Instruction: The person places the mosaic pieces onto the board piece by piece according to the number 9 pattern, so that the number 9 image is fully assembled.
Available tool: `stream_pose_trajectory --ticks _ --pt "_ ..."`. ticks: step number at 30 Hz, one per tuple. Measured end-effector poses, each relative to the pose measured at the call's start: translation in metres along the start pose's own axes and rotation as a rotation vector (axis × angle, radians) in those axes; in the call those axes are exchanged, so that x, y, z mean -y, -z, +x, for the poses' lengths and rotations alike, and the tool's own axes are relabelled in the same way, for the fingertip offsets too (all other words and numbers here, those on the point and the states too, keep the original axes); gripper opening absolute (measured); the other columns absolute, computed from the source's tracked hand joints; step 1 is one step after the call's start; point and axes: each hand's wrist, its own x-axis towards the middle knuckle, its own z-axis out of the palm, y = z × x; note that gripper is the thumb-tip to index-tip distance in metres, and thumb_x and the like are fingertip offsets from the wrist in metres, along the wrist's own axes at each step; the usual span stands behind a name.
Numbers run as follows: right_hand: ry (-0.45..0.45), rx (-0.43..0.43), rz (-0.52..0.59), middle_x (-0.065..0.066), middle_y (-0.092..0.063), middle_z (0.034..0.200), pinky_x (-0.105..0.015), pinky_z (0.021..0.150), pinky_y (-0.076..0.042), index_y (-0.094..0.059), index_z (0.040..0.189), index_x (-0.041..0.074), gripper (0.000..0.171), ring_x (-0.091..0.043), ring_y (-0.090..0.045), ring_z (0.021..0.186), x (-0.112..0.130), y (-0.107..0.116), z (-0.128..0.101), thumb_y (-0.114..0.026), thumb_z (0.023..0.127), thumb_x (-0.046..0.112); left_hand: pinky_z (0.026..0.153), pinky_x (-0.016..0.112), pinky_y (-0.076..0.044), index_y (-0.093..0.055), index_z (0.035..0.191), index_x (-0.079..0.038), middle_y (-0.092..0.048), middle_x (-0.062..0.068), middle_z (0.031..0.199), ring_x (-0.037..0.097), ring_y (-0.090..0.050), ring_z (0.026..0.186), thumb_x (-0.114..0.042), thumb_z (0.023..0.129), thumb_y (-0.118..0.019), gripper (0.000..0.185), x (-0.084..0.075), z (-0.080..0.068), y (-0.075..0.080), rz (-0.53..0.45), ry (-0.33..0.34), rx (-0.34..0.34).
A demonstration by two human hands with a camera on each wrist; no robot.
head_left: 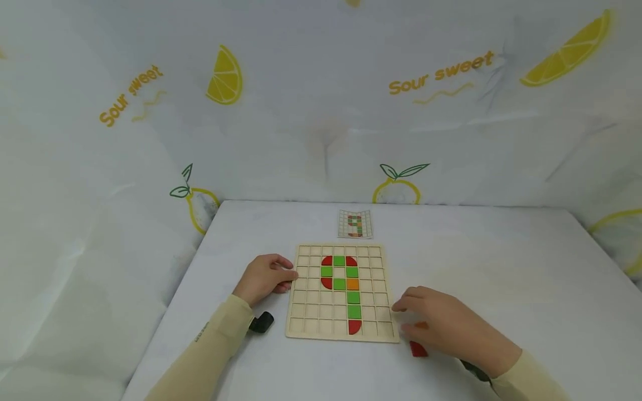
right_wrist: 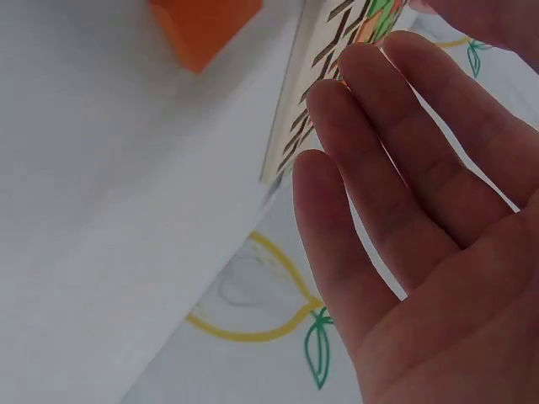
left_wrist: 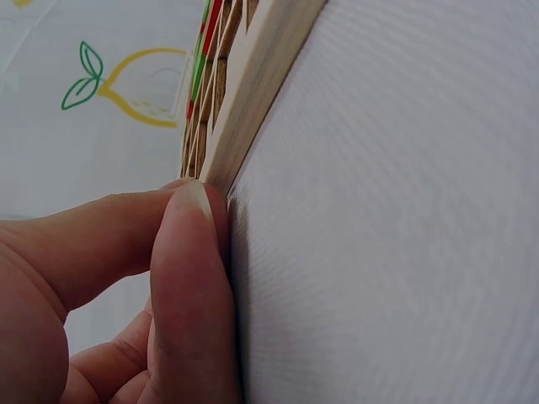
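A wooden grid board (head_left: 306, 312) lies flat on the white table and carries red, green and orange tiles laid out as a figure 9 (head_left: 346, 284). My left hand (head_left: 266, 278) is at the board's left edge, where thumb (left_wrist: 189, 278) and forefinger tips pinch against the board rim (left_wrist: 253, 84). To the right of the board my right hand (head_left: 441, 326) hovers with straight, relaxed fingers (right_wrist: 379, 168) and holds nothing. Under it lie a loose orange tile (head_left: 422, 324), also seen as the orange tile (right_wrist: 202, 29) in the right wrist view, and a loose red tile (head_left: 418, 349).
A small pattern card (head_left: 355, 224) showing the same figure lies beyond the board. A black object (head_left: 262, 322) sits by my left wrist. Lemon-print cloth (head_left: 321, 111) covers the walls around the table (head_left: 501, 267).
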Motion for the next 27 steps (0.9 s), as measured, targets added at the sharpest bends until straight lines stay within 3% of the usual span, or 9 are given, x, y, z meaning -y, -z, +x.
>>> stream_pose_trajectory --ticks 3,10,16,27 --pt "-0.048 -0.014 0.059 0.023 -0.069 0.108 -0.028 0.086 -0.064 -0.078 0.112 0.032 0.024 0.001 -0.063 0.096 -0.011 0.000 -0.014 -0.088 0.090 0.027 0.069 0.027 -0.066 -0.075 0.114 -0.010 -0.075 0.007 0.091 0.014 -0.072 0.072 -0.021 0.091 -0.088 0.028 0.001 -0.001 0.005 0.007 0.000 -0.007" --pt "0.012 -0.115 0.134 0.023 -0.067 0.106 -0.027 0.083 -0.063 -0.078 0.109 0.030 0.030 0.001 -0.062 0.094 -0.027 -0.008 -0.032 -0.092 0.086 0.018 0.068 0.027 -0.066 -0.075 0.115 -0.009 -0.074 0.008 0.091 0.015 -0.072 0.071 -0.021 0.092 -0.087 0.030 0.003 -0.002 0.010 0.006 0.005 -0.019" --pt "-0.065 -0.085 0.166 0.023 -0.067 0.107 -0.025 0.087 -0.063 -0.078 0.110 0.032 0.031 0.003 -0.061 0.096 -0.036 -0.009 -0.037 -0.091 0.086 0.017 0.068 0.027 -0.066 -0.075 0.115 -0.009 -0.074 0.008 0.091 0.016 -0.072 0.072 -0.021 0.091 -0.088 0.030 0.003 -0.001 0.004 0.001 0.018 -0.004" --pt "-0.112 -0.065 0.205 0.023 -0.065 0.104 -0.024 0.090 -0.062 -0.078 0.105 0.034 0.028 0.003 -0.061 0.098 -0.044 -0.018 -0.034 -0.092 0.086 0.020 0.067 0.027 -0.066 -0.075 0.114 -0.010 -0.074 0.007 0.089 0.015 -0.072 0.070 -0.021 0.091 -0.088 0.028 0.002 -0.002 0.000 0.005 0.015 -0.009"
